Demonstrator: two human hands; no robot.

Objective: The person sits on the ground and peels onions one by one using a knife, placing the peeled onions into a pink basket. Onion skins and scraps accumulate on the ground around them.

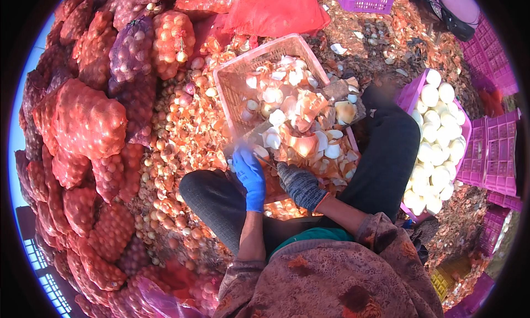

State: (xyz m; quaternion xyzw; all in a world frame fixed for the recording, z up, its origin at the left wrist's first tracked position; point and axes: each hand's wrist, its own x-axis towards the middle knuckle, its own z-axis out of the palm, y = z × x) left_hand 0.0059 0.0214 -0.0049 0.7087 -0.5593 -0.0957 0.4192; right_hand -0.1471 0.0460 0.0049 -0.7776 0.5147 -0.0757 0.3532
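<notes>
My left hand [249, 173], in a blue glove, closes around an onion [261, 152], only part of which shows between the two hands. My right hand [301, 184], in a grey knitted glove, grips a knife [267, 162]; its handle is hidden in the fist and its thin blade points to the onion. Just beyond the hands, a pink plastic crate [221, 94] holds onion skins and cut pieces. A wooden board [339, 90] lies across it, with a partly peeled onion [345, 112] at its right end.
Mesh sacks of onions [89, 117] are piled at left. Loose onions and skins [182, 132] cover the ground beside them. At right stands a purple crate [464, 129] full of peeled onions [439, 136], with more purple crates [488, 152] behind. Another person's leg [457, 5] shows at top right.
</notes>
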